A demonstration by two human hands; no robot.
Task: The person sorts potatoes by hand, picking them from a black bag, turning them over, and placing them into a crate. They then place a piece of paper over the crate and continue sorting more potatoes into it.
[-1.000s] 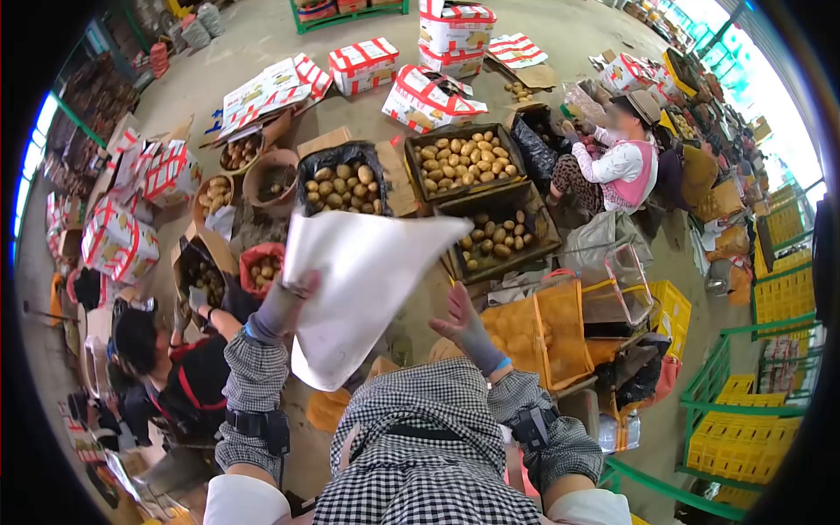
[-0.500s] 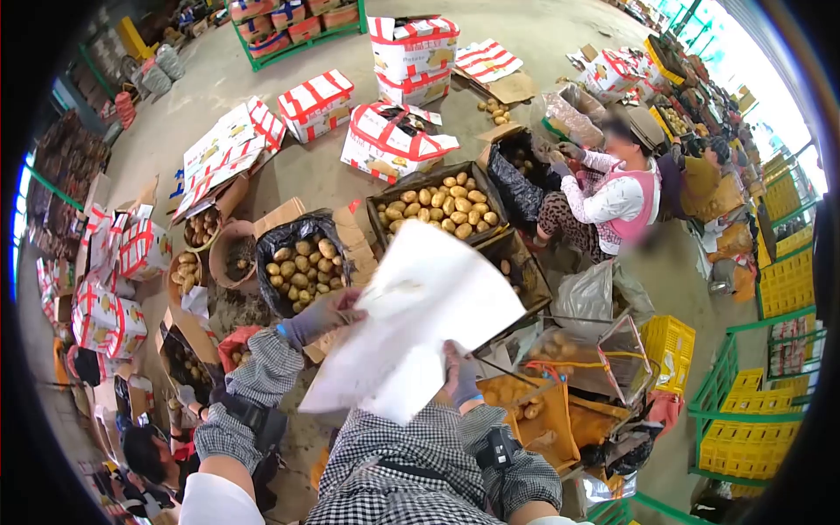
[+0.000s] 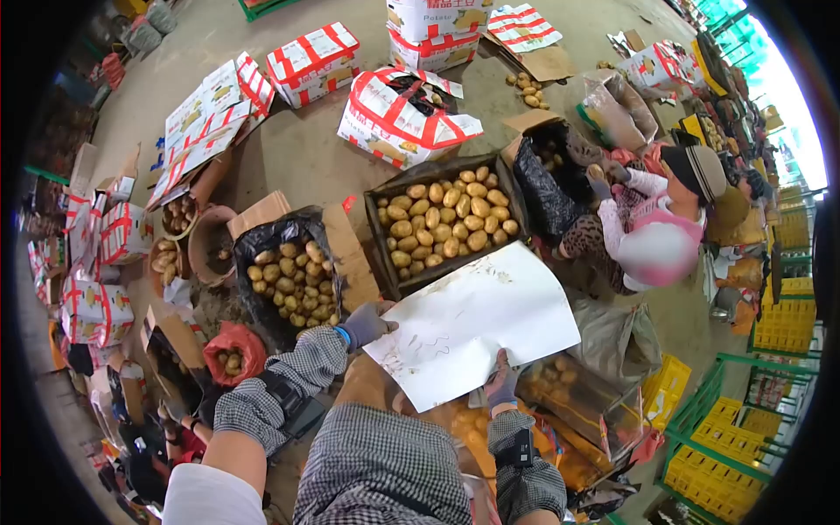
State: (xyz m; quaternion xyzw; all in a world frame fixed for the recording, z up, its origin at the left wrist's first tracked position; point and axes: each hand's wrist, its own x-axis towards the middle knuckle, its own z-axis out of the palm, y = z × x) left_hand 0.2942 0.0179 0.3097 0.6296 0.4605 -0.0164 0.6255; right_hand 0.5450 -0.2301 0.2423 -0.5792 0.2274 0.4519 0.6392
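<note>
A large white sheet (image 3: 477, 319) with brownish smudges is stretched between my two gloved hands. My left hand (image 3: 367, 324) pinches its left edge, beside the black-lined box of potatoes (image 3: 293, 284). At the sheet's lower edge, my right hand (image 3: 501, 382) grips with the thumb on top; the fingers under the paper are hidden. Just beyond the sheet stands a dark-lined crate full of potatoes (image 3: 446, 219), and the sheet's upper edge lies close to its near rim. Orange bags (image 3: 468, 424) sit below the sheet, partly covered by it.
A co-worker (image 3: 656, 219) in pink crouches at the right by a black-lined box (image 3: 547, 188). Red-and-white cartons (image 3: 402, 118) stand ahead. A red bag of potatoes (image 3: 234, 354) and round baskets (image 3: 210, 245) are at the left. Yellow crates (image 3: 717, 437) stand on green racks at the right.
The white sheet has swung right and lies flatter and more spread out. Both hands still hold it; my left hand has moved right, my right hand slightly right. The view has tilted down.
</note>
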